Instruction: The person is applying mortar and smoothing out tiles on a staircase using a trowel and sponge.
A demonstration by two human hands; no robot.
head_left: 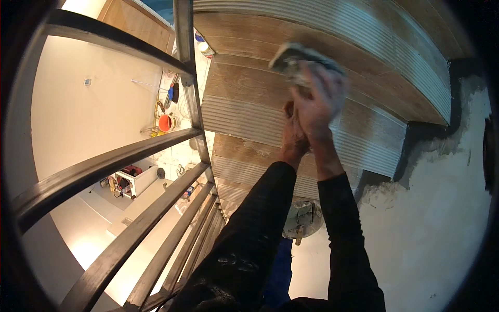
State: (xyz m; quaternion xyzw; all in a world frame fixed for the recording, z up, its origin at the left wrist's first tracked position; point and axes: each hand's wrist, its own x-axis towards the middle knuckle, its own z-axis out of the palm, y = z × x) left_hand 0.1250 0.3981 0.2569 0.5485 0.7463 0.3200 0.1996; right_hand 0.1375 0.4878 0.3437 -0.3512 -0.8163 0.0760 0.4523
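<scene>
My right hand [322, 99], smeared by motion, is closed around a pale grey-and-dark, block-like thing [299, 57] over the wood-look stair tiles [239, 78]. Blur hides whether this is a sponge, a rag or a float. Just below and to its left, my left hand [294, 136] is closed and lies against the right hand and wrist. A small brown rounded end shows at its fingers; whatever it belongs to is hidden. Between my forearms, lower down, stands a round bucket [313, 221] with grey residue and a tool with a wooden handle [299, 235].
A metal railing [195, 104] with several bars runs along the left of the stairs. Beyond and below it are a red-orange bucket [166, 122], a blue broom head [173, 92] and a white box of tools [136, 179]. At right, a white wall [426, 223] borders the steps.
</scene>
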